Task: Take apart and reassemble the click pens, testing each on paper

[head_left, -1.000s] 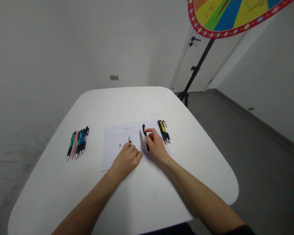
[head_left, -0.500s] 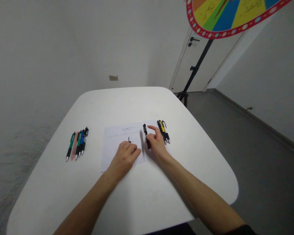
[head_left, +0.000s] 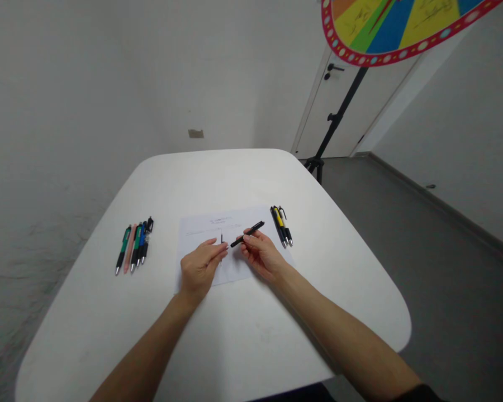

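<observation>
In my right hand (head_left: 262,255) a black pen (head_left: 248,233) is gripped between thumb and fingers, tilted with its upper end to the right. My left hand (head_left: 199,267) is close by on the left, thumb and fingertips pinched together near the pen's lower end. What they pinch, if anything, is too small to make out. A thin dark stick like a pen refill (head_left: 222,238) shows behind the left fingertips; whether it lies on the paper or is held, I cannot tell. Both hands are over a white sheet of paper (head_left: 238,271) with faint writing.
Several pens (head_left: 134,245), green, pink, blue and black, lie at the left of the white table (head_left: 209,184). Right of the paper lie more pens (head_left: 281,226), black, yellow and white. Beyond the table stands a colourful wheel (head_left: 385,33) on a black tripod (head_left: 339,111).
My right hand has turned the black pen from nearly upright to a slant, its lower end now toward my left hand. My left hand has shifted slightly left and turned, uncovering more of the thin stick.
</observation>
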The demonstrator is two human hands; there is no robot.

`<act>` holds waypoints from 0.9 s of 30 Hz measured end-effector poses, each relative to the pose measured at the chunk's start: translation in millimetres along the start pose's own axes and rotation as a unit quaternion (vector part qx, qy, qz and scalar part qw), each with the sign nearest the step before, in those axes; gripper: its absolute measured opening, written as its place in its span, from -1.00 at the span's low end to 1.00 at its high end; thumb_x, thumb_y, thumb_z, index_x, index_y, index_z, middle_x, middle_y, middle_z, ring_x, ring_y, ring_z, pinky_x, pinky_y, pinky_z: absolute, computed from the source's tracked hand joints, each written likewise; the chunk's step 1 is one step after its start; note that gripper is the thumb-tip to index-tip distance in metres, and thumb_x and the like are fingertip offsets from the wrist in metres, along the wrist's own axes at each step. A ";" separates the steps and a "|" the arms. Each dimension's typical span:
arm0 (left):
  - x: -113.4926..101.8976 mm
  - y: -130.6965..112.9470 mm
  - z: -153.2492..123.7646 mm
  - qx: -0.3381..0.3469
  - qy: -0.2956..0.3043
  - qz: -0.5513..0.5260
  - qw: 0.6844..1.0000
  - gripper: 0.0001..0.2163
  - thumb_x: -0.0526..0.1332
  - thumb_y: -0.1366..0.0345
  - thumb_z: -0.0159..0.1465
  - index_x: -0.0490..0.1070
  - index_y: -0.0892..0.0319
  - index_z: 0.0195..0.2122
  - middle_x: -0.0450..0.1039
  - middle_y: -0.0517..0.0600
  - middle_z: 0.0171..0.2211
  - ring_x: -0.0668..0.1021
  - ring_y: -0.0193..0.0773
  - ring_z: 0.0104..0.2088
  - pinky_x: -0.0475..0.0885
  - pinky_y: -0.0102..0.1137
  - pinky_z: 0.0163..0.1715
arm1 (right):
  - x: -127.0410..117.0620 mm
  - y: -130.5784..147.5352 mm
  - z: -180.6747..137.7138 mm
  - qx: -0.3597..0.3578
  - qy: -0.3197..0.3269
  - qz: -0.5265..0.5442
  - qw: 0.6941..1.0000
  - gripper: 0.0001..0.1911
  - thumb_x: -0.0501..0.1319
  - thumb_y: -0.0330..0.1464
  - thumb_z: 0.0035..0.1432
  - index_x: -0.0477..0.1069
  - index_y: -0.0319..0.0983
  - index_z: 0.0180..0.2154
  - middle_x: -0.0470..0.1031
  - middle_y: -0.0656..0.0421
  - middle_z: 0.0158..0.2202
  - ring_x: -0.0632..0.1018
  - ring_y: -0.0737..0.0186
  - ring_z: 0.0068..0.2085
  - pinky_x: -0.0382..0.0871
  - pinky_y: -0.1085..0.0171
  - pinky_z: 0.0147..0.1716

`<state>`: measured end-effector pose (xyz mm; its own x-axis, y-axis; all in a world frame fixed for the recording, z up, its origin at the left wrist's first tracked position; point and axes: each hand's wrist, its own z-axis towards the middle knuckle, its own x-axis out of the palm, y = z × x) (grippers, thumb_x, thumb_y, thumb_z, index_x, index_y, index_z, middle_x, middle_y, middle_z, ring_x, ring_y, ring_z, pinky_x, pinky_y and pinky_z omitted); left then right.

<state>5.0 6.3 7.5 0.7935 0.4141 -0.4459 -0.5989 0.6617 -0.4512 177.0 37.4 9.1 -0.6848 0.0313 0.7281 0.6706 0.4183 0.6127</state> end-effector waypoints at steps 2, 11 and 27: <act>0.5 0.9 -1.2 -0.007 -0.010 -0.009 1.000 -0.89 0.24 0.30 0.27 0.58 0.10 -0.27 0.63 -0.09 -0.37 0.66 -0.25 -0.30 0.61 -0.30 -0.16 | 0.4 -1.8 0.2 0.003 0.001 0.003 1.000 -0.65 0.44 -0.49 -0.14 0.34 -0.25 -0.32 0.57 0.21 -0.44 0.53 0.46 -0.54 0.45 0.53 -0.56; -0.3 -0.3 -2.4 -0.027 -0.022 -0.009 0.999 -0.88 0.29 0.24 0.23 0.57 0.14 -0.38 0.62 -0.08 -0.45 0.66 -0.27 -0.36 0.61 -0.38 -0.31 | 1.7 -1.1 -1.0 0.003 0.007 0.002 1.000 -0.63 0.46 -0.48 -0.16 0.34 -0.25 -0.33 0.56 0.21 -0.44 0.51 0.47 -0.56 0.42 0.53 -0.59; 0.1 -1.1 -1.0 -0.004 -0.029 -0.013 0.999 -0.88 0.29 0.26 0.23 0.53 0.16 -0.40 0.61 -0.08 -0.46 0.65 -0.28 -0.35 0.60 -0.37 -0.26 | 2.1 -0.7 -1.0 -0.002 0.028 -0.030 0.999 -0.58 0.49 -0.45 -0.22 0.33 -0.24 -0.33 0.57 0.22 -0.45 0.49 0.46 -0.56 0.37 0.51 -0.60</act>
<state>5.6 5.0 7.1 0.8136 0.4320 -0.3892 -0.5787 0.6672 -0.4690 175.3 36.3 10.5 -0.7065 -0.0450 0.7063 0.6300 0.4146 0.6566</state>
